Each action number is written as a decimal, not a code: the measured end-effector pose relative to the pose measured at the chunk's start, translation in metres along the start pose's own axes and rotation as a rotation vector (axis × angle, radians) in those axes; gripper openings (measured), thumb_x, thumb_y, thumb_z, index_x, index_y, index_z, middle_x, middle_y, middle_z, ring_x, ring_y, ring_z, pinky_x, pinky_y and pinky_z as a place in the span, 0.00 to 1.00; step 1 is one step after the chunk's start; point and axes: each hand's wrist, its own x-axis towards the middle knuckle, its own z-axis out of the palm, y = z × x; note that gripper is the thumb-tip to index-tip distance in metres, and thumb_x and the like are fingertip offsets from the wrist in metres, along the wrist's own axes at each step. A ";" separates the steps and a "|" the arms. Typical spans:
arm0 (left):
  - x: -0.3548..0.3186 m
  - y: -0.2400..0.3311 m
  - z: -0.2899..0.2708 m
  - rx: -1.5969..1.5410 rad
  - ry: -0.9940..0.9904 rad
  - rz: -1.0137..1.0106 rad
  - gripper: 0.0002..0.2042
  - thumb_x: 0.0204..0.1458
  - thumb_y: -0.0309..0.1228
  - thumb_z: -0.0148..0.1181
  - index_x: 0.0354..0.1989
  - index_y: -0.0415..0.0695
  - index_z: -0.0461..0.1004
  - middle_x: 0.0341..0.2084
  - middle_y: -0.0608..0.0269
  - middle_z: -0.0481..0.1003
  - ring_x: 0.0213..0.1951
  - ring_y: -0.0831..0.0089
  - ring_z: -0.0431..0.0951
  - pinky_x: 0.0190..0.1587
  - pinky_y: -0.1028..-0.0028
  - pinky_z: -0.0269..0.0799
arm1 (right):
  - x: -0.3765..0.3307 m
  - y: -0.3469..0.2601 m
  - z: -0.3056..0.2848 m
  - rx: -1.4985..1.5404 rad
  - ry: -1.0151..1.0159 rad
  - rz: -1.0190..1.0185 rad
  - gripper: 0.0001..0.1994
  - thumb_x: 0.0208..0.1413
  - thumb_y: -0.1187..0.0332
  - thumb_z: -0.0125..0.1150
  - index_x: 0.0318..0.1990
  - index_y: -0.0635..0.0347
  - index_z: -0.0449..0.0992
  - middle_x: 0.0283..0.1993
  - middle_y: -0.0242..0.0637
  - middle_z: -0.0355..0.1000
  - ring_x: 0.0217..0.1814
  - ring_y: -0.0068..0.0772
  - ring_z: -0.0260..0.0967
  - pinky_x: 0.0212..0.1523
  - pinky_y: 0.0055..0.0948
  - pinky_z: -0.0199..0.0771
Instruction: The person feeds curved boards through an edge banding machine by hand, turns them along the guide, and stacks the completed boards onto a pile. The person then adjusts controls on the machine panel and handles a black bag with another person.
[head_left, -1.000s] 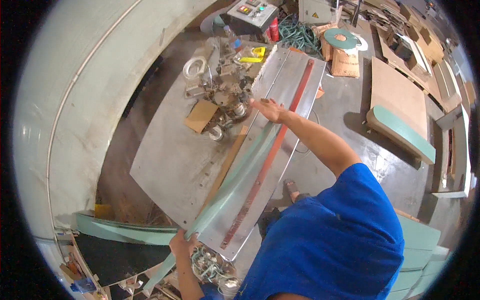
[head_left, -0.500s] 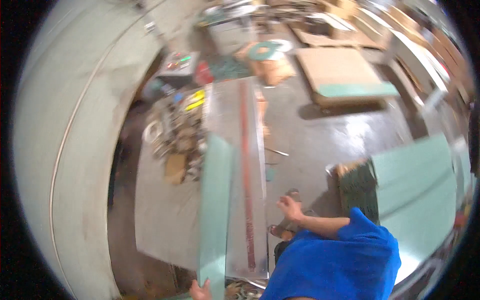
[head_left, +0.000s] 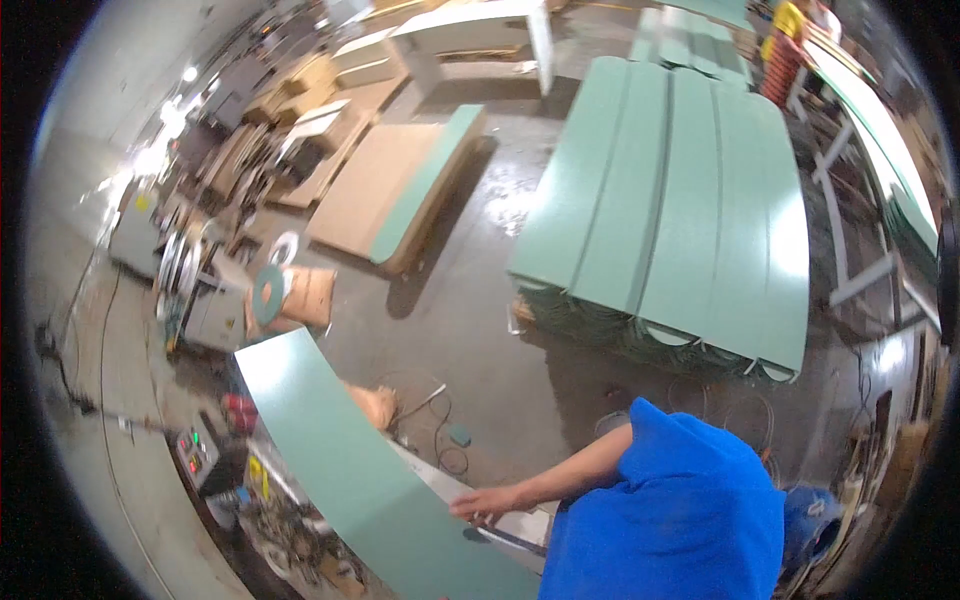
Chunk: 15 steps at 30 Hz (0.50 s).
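A long pale-green panel [head_left: 350,460] slants across the lower left, from its far end above the cluttered bench down to the lower edge of the picture. My right hand [head_left: 483,505] is on the panel's right edge, fingers over the top face and closed against the edge; its underside is hidden. The blue sleeve [head_left: 660,500] fills the area behind that arm. My left hand is out of the picture.
A big stack of green panels [head_left: 690,200] stands at the right. Farther off lies a brown board stack with a green strip [head_left: 375,190]. A control box with lit displays [head_left: 205,450] sits left. A cable [head_left: 440,430] trails on the floor. Someone in yellow [head_left: 785,40] is far right.
The view has swung right. My right hand has gone from hanging free to the panel's edge. My left hand, earlier on the panel's near end, has left the picture.
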 end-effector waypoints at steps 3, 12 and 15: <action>0.019 0.085 -0.014 -0.194 -0.103 0.185 0.27 0.55 0.44 0.61 0.59 0.38 0.69 0.48 0.46 0.76 0.52 0.53 0.73 0.55 0.60 0.65 | -0.059 -0.033 0.019 0.189 0.061 -0.098 0.33 0.55 0.39 0.58 0.62 0.49 0.66 0.53 0.28 0.69 0.48 0.27 0.67 0.46 0.33 0.69; 0.020 0.283 0.032 -0.068 -0.390 0.333 0.24 0.58 0.45 0.57 0.54 0.38 0.70 0.44 0.49 0.77 0.45 0.58 0.76 0.46 0.61 0.70 | -0.192 -0.094 -0.121 0.665 0.532 -0.536 0.28 0.56 0.47 0.62 0.50 0.65 0.75 0.45 0.40 0.76 0.45 0.33 0.73 0.46 0.34 0.74; 0.031 0.270 0.069 -0.128 -0.412 0.405 0.26 0.56 0.47 0.59 0.53 0.38 0.69 0.40 0.49 0.76 0.42 0.59 0.75 0.45 0.62 0.70 | -0.240 -0.108 -0.180 0.685 0.758 -0.605 0.30 0.56 0.46 0.62 0.52 0.68 0.72 0.48 0.42 0.74 0.47 0.35 0.72 0.47 0.36 0.74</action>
